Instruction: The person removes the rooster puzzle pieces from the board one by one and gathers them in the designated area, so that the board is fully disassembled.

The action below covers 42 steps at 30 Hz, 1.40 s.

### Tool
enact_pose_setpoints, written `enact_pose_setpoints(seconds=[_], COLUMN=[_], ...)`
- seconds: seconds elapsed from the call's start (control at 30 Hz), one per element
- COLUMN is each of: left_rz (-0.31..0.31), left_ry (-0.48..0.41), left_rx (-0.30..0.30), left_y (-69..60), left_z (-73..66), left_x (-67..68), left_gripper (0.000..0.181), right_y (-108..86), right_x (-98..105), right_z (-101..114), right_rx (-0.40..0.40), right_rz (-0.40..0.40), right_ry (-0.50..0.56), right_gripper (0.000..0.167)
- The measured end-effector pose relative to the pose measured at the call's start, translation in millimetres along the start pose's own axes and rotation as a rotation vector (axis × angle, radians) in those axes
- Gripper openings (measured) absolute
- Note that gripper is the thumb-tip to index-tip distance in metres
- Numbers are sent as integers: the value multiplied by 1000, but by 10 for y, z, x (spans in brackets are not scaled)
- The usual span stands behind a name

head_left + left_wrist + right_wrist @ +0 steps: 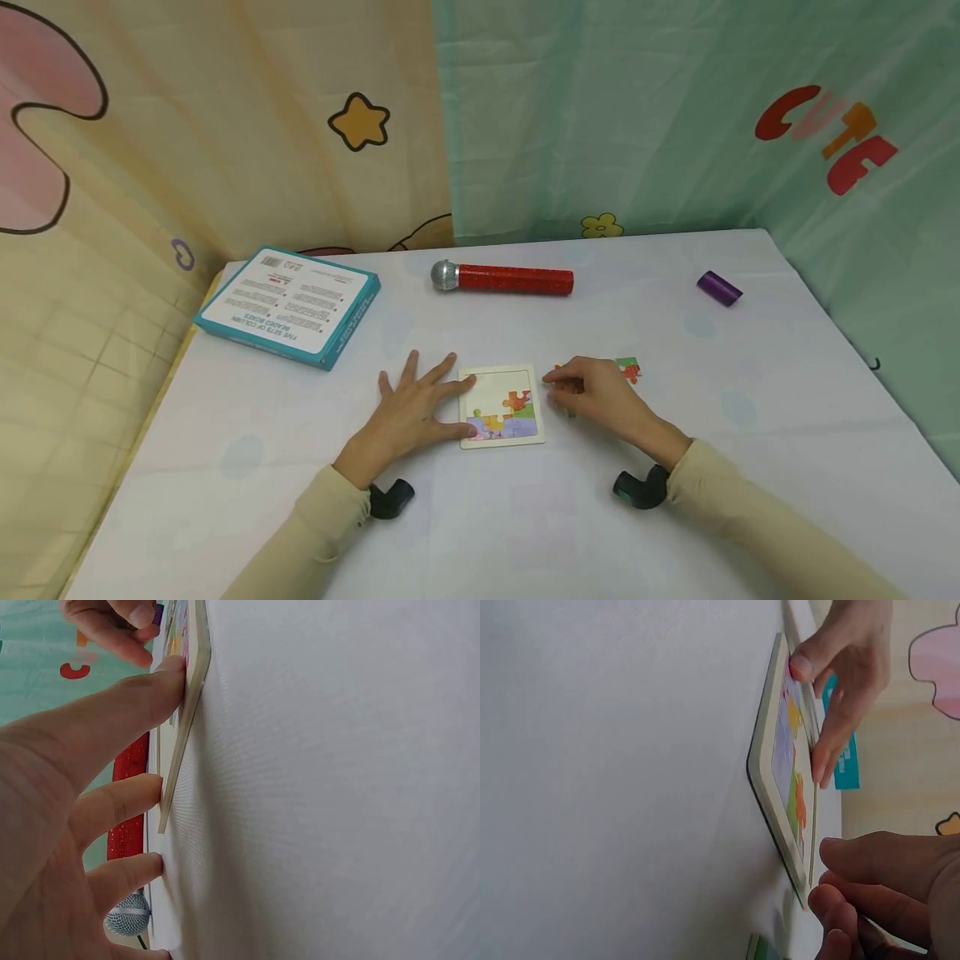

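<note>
The jigsaw tray (502, 444) is set on the white tablecloth (487, 533), between the hands. Its left side is pressed by the thumb and index finger of the left hand (408, 417), whose fingers are spread wide and wrapped round nothing. Its near part and right side are partly filled with joined pieces (517, 427). The right hand (607, 400) is held just beside the tray's right edge, fingers curled toward the thumb; whether anything is pinched cannot be told. A green-and-red puzzle piece (628, 370) is partly hidden beyond that hand. The red microphone (513, 279) is placed farther back.
</note>
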<state>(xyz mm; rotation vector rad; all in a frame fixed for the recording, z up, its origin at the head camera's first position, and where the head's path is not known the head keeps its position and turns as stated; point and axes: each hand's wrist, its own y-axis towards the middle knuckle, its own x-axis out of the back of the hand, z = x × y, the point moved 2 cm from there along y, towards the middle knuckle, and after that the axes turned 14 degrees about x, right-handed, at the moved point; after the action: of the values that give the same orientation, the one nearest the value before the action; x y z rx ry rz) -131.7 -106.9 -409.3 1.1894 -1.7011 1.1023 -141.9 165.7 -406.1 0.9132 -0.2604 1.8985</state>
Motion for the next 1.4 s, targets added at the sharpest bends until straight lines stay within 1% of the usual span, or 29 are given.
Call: enact_pose_setpoints(seconds=[0.13, 0.27, 0.4, 0.63, 0.83, 1.03, 1.13, 1.23, 1.4], left_rz=[-3, -5, 4, 4, 1, 2, 1, 0, 0], left_ry=[5, 3, 3, 10, 11, 7, 2, -1, -3], left_rx=[-1, -5, 4, 8, 10, 4, 2, 2, 7], left_y=[6, 10, 9, 7, 10, 7, 7, 11, 18], left_z=[18, 22, 27, 20, 15, 8, 11, 17, 26], left_x=[-15, -22, -21, -9, -2, 2, -1, -8, -20], left_gripper=[72, 73, 74, 73, 73, 72, 72, 72, 72], right_y=[127, 180, 199, 194, 178, 133, 117, 108, 103], right_x=[-167, -232, -234, -221, -235, -249, -254, -246, -219], right_z=[119, 173, 193, 198, 193, 182, 170, 158, 146], right_rx=[61, 53, 37, -6, -33, -6, 16, 31, 30], right_rz=[58, 86, 85, 80, 51, 14, 7, 6, 20], right_ry=[-16, -74, -97, -69, -29, -34, -26, 5, 66], right_gripper=[25, 25, 24, 22, 23, 24, 22, 19, 17])
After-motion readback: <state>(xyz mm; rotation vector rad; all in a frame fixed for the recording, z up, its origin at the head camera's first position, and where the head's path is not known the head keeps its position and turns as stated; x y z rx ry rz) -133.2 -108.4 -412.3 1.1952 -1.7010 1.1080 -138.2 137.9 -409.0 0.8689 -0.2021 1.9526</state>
